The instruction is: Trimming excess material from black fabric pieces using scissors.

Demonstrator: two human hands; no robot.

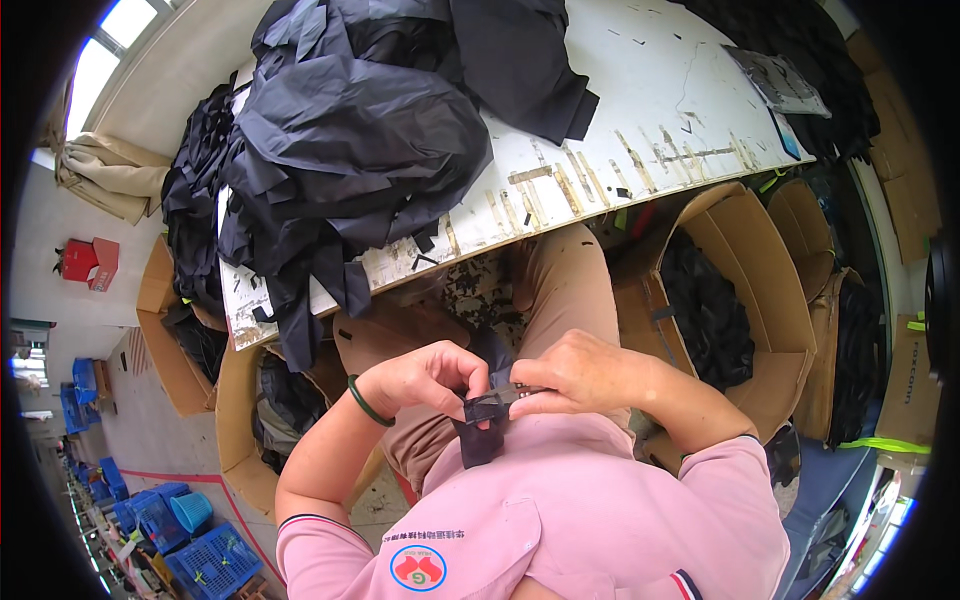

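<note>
Two bare hands meet low over the lap here, and between them hangs the small black fabric piece (481, 442), right in front of the pink shirt (620, 490), well below the table edge! The left hand (432, 380), a dark green bracelet (366, 402) around its wrist, has thumb and forefinger pinching the top of that fabric. Across from it, just beside, comes the right hand (575, 374), fingers curled, thumb pressed toward the index finger on a small metallic-looking object (519, 391) at the cloth's upper edge; exactly what that is, too small to tell. Look up and there's the white table (640, 95), its surface scuffed and streaked with brown marks, a great crumpled heap of black fabric (360, 125) piled on its left part and spilling over the edge. Over on the right, an open cardboard box (780, 290) with dark cloth inside, tilted toward us; on the left, another open carton (238, 440), dark material in it too. And far out left, a red box (92, 262) by the wall, with blue crates (215, 562) down at the lower corner.
</note>
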